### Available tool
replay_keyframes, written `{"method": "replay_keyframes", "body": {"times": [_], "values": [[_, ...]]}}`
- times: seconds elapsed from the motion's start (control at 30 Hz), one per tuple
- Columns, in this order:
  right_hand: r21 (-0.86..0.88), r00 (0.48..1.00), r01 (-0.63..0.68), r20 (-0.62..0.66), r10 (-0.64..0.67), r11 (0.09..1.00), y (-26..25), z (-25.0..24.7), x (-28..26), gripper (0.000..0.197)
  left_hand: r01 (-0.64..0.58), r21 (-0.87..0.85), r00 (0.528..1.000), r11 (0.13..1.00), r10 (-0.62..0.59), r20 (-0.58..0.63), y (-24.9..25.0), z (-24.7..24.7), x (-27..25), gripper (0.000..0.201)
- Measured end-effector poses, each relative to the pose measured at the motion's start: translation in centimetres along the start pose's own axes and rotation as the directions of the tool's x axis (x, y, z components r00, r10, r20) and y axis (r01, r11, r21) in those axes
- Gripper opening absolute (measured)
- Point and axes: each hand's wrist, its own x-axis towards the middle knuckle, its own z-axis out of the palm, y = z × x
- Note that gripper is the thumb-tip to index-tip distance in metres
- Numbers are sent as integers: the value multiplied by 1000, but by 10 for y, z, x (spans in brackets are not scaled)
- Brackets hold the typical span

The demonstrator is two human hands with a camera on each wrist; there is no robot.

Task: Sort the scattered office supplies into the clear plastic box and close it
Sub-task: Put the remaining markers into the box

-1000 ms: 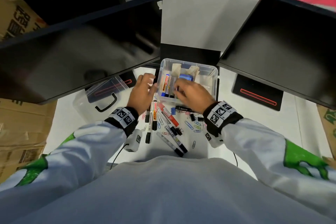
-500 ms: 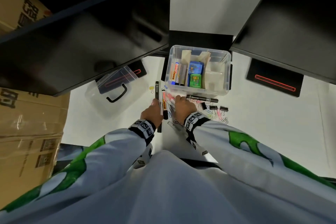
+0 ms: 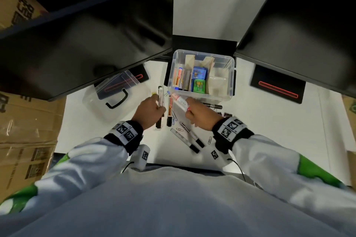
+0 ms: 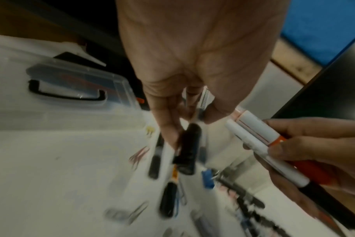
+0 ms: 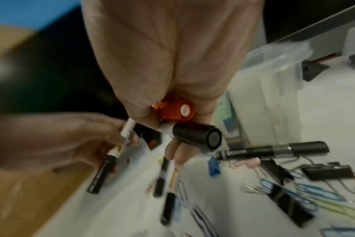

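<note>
The clear plastic box [image 3: 230, 75] stands open with markers and blue and green items inside. My left hand [image 3: 157, 107] grips one black-capped marker [image 3: 160, 95], also seen in the left wrist view as the marker [image 4: 187, 150]. My right hand [image 3: 189, 110] grips two markers [image 3: 180, 102] together just in front of the box: an orange-capped marker [image 5: 176, 110] and a black-capped marker [image 5: 197, 137]. A whiteboard marker [image 3: 170, 111] lies on the table between my hands. Two more markers [image 3: 185, 138] lie nearer to me.
The clear lid [image 3: 115, 98] with a black handle lies left of the box. A black pen [image 5: 274, 150], binder clips [image 5: 290, 203] and coloured paper clips [image 5: 306, 187] are scattered on the right. Two dark monitors [image 3: 86, 31] overhang the table; cardboard boxes [image 3: 25, 131] stand left.
Both hands came back from the box to the scattered markers, closed on them and have lifted them: one marker in the left, two in the right.
</note>
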Motion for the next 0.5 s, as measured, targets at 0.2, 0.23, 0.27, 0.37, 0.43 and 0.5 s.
{"method": "replay_keyframes", "body": {"times": [0.2,0.23,0.27,0.37,0.43,0.5], "values": [[349,956,-180,-157,247,920,-19,-49,34,21,-104,-173,989,979,84,-124,64,-23,30,41],[339,951,-201,-157,266,919,-19,-54,49,22,-87,-183,989,979,63,-133,70,-22,42,41],[304,952,-205,-161,262,930,-21,-60,60,23,-75,-176,990,982,51,-135,74,-21,53,40],[232,957,-189,-175,232,954,-24,-73,76,26,-64,-136,994,989,51,-98,76,-21,73,38],[154,960,-140,-222,173,978,-23,-80,67,35,-88,-119,990,989,73,-124,74,-21,75,37],[40,951,-16,-308,27,999,-17,-79,50,29,-113,-139,971,984,80,-224,67,-20,73,30]]}}
